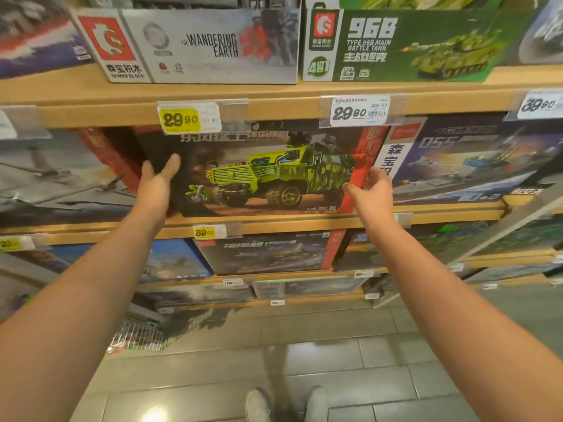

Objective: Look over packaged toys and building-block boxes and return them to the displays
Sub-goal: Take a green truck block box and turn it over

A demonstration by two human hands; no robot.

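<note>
Head view looks down two bare forearms at wooden shelves; the edges blur, so boxes at far left and the lower rows are hard to read. A yellow price tag covers part of the title on the green truck box, which stands face-out on the middle shelf between neighbouring boxes. Left hand lies against its left edge, fingers straight, fingertips hidden behind it. Right hand touches the red right edge, fingers loosely spread, gripping nothing clearly.
</note>
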